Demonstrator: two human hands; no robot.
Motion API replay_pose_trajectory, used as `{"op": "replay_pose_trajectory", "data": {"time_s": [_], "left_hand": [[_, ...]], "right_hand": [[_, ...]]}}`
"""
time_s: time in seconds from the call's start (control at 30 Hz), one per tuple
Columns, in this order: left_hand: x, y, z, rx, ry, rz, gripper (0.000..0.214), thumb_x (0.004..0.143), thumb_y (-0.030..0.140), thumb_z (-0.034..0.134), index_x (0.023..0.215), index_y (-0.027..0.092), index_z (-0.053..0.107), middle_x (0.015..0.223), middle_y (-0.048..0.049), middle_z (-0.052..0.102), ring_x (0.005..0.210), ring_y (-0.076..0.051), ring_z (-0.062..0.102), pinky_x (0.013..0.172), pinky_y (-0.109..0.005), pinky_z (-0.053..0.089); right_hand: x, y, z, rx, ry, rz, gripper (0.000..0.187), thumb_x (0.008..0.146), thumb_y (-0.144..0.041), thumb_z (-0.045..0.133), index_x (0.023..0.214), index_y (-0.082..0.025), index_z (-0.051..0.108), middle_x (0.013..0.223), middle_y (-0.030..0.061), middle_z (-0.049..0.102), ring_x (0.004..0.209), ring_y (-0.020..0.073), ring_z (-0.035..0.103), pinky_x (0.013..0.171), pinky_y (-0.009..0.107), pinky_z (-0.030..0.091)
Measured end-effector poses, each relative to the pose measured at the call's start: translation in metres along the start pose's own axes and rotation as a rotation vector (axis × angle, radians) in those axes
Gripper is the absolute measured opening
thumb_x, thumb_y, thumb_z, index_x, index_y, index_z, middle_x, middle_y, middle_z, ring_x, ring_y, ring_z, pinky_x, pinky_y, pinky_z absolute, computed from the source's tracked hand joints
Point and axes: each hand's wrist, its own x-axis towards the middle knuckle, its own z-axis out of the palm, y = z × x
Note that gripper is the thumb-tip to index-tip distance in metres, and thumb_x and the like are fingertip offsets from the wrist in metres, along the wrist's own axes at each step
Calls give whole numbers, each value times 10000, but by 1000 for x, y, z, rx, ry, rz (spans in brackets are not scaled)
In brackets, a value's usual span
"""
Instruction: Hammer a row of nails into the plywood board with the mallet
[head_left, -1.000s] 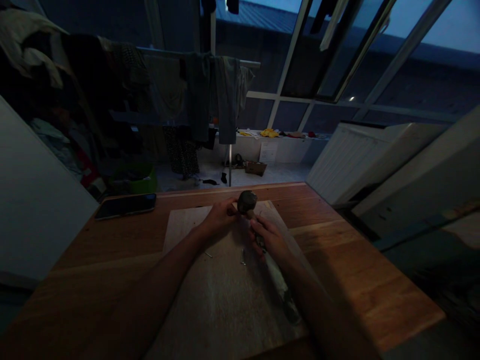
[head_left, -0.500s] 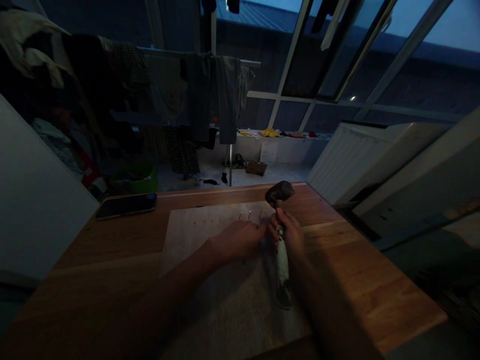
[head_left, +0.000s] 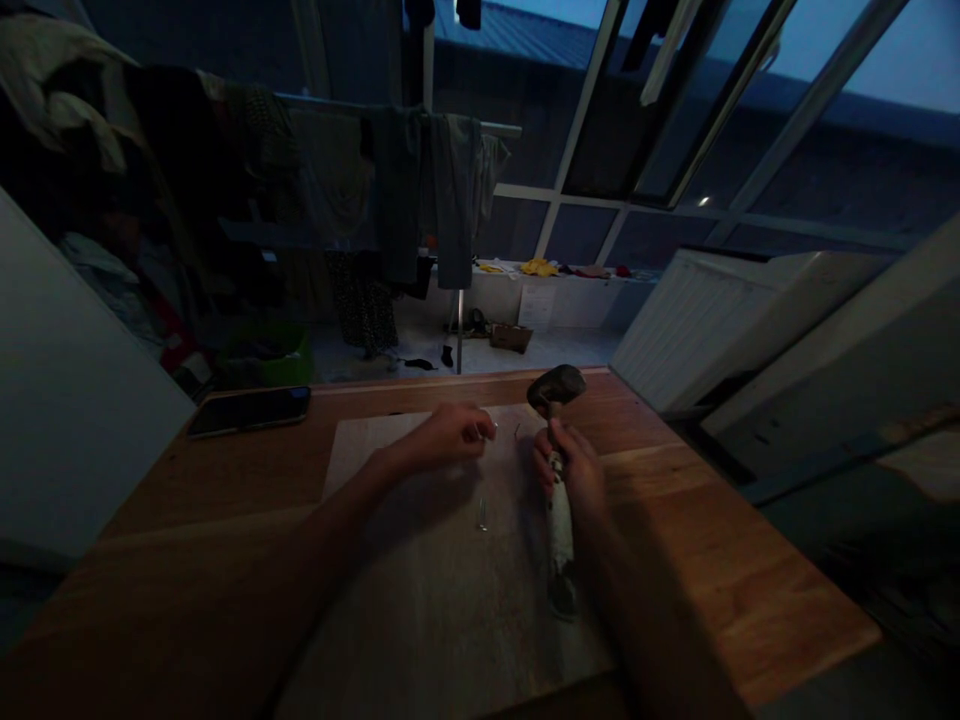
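Note:
A hammer point(head_left: 561, 520) with a dark head and a worn pale handle is upright in my right hand point(head_left: 576, 465), whose fingers wrap round the upper handle below the head. My left hand point(head_left: 450, 437) is over the far part of a pale wooden board point(head_left: 442, 610), thumb and fingers pinched on a thin nail point(head_left: 481, 436). Just right of these fingertips another nail stands in the board, and a tilted nail point(head_left: 517, 431) is between my two hands. A few loose nails point(head_left: 482, 516) lie on the board nearer me. My left hand covers part of the board's far side.
The board rests on a wooden table point(head_left: 720, 530). A phone point(head_left: 251, 411) lies at the table's far left. Beyond are a green basket point(head_left: 270, 355), clothes on a drying rack point(head_left: 457, 200) and a white ribbed appliance point(head_left: 690, 320) to the right. The room is dim.
My left hand has moved left and away from me, from beside the hammer to the standing nails. The loose nails on the board now show. My right hand keeps the hammer nearly still.

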Motion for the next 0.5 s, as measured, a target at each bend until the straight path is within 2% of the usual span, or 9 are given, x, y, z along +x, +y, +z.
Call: {"op": "replay_pose_trajectory", "data": {"time_s": [0.07,0.13,0.23,0.4,0.5], "left_hand": [[-3,-21,-10,-126,158,-115,104,795,165,671,876,168,736,798,-27,742,749,-160,696,748,-262,547],[-11,-35,-11,-211,277,-196,107,803,226,707,879,164,751,845,-51,773,792,-174,714,774,-280,565],[-21,-44,-4,-218,374,-225,151,801,250,718,903,159,781,906,-80,795,836,-197,729,789,-300,576],[-28,-40,5,-127,374,-191,146,787,222,723,902,172,798,888,-59,802,821,-195,731,800,-304,568],[-28,-37,4,-111,349,-178,130,795,216,727,895,171,798,895,-58,808,828,-195,734,823,-307,567]], "right_hand": [[-1,1,3,-12,-15,31,510,782,-683,743,703,-256,477,412,-78,433,290,93,359,277,214,280],[-1,2,7,-16,-34,44,516,774,-683,746,696,-253,472,418,-77,440,288,87,359,275,211,273],[-3,3,14,-2,-31,16,485,760,-653,769,761,-258,488,472,-90,464,297,84,359,268,214,274],[-6,-8,31,-29,19,-50,462,786,-626,757,789,-255,481,539,-87,503,317,79,384,265,218,305],[-6,-14,42,-51,-32,-58,447,808,-623,735,791,-249,491,533,-83,511,310,78,395,270,218,307]]}}
